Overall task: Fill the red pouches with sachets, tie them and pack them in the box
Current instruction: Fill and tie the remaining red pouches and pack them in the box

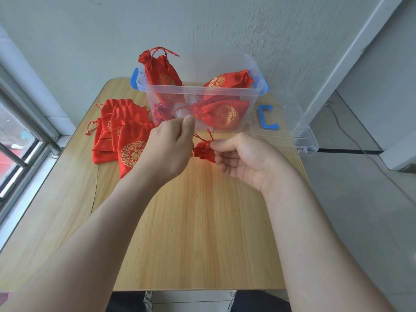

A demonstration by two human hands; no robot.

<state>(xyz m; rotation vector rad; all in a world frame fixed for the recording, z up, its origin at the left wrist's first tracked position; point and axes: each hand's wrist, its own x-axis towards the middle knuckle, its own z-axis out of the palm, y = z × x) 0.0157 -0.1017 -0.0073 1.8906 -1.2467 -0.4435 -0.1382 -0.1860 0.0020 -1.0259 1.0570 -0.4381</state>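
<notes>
Head view. Tying step in hand, by the look of it: one red pouch (203, 152) held just in front of the box (202, 90), neck gathered into a tight ruffle, body mostly hidden behind the hands. Left hand (171, 147) curled, thumb and forefinger pinched together, seemingly on a drawstring (201, 137) end, though too thin and blurred there for certainty. Right hand (245, 158) pinching the gathered neck from the other side, remaining fingers loosely bent, palm up.

Next move, as a judgement: draw the cords apart to cinch, knot, then lift over the near wall of the box and drop in. Calls for a firm pinch on thin cord and a short lift past the rim.

Inside the box: several tied pouches (221, 113), one poking up over the far left corner; room left among them, mostly toward the middle. Left of the box: a flat heap of unfilled pouches (121, 129), close to the desk's left edge by the window. Right of the box: clear lid (286, 122), seemingly overhanging the desk's right edge, so little room to swing that way. In front of the box: open desk (198, 221), ample for both forearms.
</notes>
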